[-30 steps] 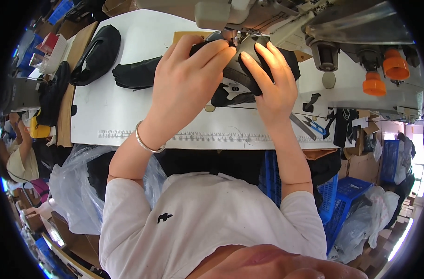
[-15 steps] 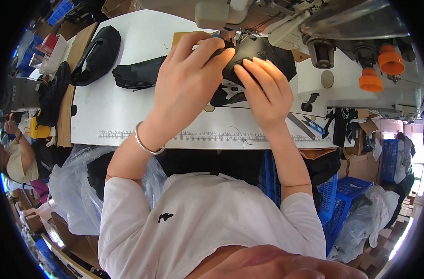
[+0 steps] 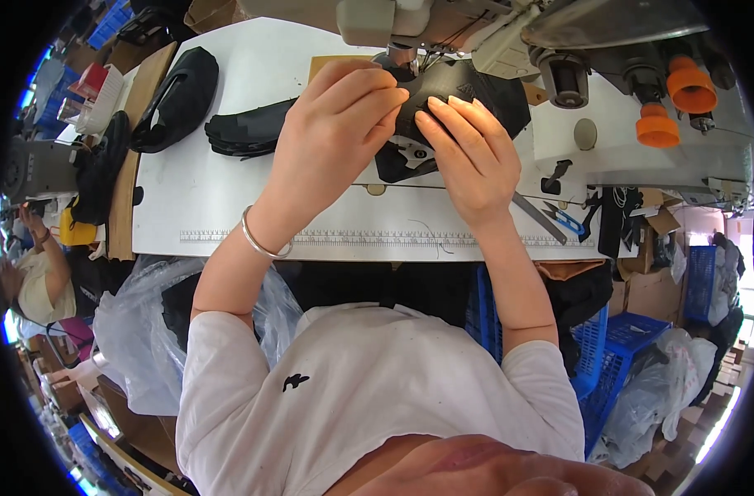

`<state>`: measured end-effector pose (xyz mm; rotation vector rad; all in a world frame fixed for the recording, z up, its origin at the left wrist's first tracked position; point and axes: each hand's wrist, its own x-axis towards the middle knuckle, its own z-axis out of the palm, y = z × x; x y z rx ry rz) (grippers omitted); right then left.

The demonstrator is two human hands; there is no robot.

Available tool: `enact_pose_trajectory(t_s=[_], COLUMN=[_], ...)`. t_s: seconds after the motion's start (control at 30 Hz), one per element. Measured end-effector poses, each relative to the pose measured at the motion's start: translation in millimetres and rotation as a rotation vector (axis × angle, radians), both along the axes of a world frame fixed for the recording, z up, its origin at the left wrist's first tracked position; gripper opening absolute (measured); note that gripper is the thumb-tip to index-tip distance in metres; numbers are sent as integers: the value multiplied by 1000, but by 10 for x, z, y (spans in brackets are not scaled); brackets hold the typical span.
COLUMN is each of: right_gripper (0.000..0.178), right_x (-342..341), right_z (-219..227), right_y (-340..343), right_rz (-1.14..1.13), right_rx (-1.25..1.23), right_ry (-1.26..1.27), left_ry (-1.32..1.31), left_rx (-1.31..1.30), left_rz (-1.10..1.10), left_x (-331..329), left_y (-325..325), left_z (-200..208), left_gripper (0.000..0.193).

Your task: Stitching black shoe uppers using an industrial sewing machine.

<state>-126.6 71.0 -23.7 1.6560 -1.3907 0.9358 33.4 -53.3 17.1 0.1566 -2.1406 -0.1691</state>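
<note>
A black shoe upper [image 3: 497, 95] lies under the head of a sewing machine [image 3: 403, 54], spread over the white table [image 3: 186, 198]. My left hand [image 3: 331, 136] is at its left side, fingers bent and tips pinched together on the near edge close to the needle area; exactly what part they grip is hidden. On the upper's near side rests my right hand [image 3: 476, 165], fingers stretched over the black material, thumb out of sight. Left of my left hand is a stack of black cut pieces [image 3: 248, 131], and beyond that another black shoe upper [image 3: 178, 99].
A printed ruler scale [image 3: 335, 240] runs along the table's near edge. Blue-handled snips [image 3: 569, 221] and a metal strip [image 3: 538, 217] lie at right. Orange knobs [image 3: 691, 83] hang above. Blue crates [image 3: 612, 364] and a plastic bag [image 3: 137, 331] flank me; another person [image 3: 46, 273] sits far left.
My left fingertips have drawn slightly left and nearer to me, away from the needle area. My right hand stays on the upper almost unmoved. The whole view has shifted a little.
</note>
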Motion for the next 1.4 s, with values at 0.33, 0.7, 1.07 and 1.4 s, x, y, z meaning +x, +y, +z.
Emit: enact_pose_trajectory(t_s=[0.33, 0.7, 1.07, 1.4], right_gripper=[26, 28, 32, 31], right_x=[24, -15, -257, -352], right_z=[1, 62, 214, 295], right_y=[9, -44, -41, 9], right_rz=[6, -38, 9, 41], right_rx=[27, 31, 147, 321], right_ry=[-59, -79, -162, -329], left_ry=[39, 107, 66, 35], left_rx=[-152, -113, -115, 11], left_rz=[55, 92, 238, 124], left_x=[-33, -145, -245, -82], left_y=[-41, -16, 243, 261], left_z=[-89, -52, -114, -53], left_gripper=[20, 18, 19, 22])
